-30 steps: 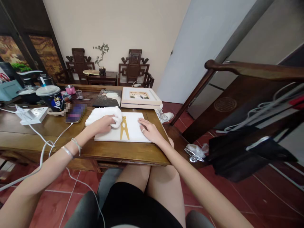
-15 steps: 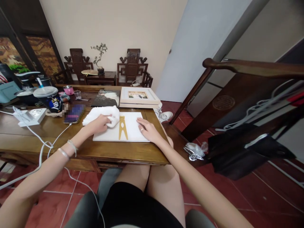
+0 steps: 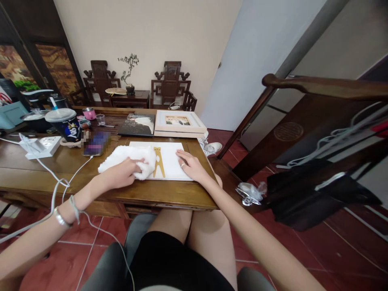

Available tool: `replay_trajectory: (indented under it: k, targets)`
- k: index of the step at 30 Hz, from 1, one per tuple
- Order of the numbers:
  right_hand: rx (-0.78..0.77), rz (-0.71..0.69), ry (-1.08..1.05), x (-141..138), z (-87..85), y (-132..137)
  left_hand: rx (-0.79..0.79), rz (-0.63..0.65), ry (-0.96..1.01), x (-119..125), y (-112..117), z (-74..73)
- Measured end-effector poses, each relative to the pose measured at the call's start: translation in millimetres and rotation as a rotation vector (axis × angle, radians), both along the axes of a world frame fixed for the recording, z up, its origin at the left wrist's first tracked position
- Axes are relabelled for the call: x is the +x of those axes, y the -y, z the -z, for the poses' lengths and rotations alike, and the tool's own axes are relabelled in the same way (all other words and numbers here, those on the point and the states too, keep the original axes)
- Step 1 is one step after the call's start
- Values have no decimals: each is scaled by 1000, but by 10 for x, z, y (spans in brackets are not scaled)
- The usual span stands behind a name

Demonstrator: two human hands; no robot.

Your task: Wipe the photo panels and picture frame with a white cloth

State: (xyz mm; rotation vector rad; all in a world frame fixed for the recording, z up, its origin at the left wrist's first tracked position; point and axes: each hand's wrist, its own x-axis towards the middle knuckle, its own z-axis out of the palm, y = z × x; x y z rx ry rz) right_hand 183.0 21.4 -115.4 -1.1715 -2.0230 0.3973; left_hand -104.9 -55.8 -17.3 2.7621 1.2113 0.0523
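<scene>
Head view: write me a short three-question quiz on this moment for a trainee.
1. True or false: the left hand is closed on the white cloth.
2. The right hand: A) lies flat on the white board; B) grips the cloth; C) hangs clear of the wooden table.
3. Fill in: the gold clothespin-shaped piece lies on the board between the cloth and the ___ hand.
Key: 1 true; 2 A; 3 right.
</scene>
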Motion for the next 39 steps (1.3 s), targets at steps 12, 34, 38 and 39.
replay_trajectory:
  k: [12, 34, 38, 39]
  targets:
    - [-23, -15, -35, 9, -4, 0, 146, -178, 93, -118, -1204, 143]
    - [-4, 1, -33, -2, -10, 7, 32, -42, 17, -56, -34, 82]
    - [-3, -1, -29, 5, -5, 1, 79, -60, 65, 30, -560, 131]
    - [-1, -2, -30, 7, -2, 0, 97, -76, 82, 52, -676, 147]
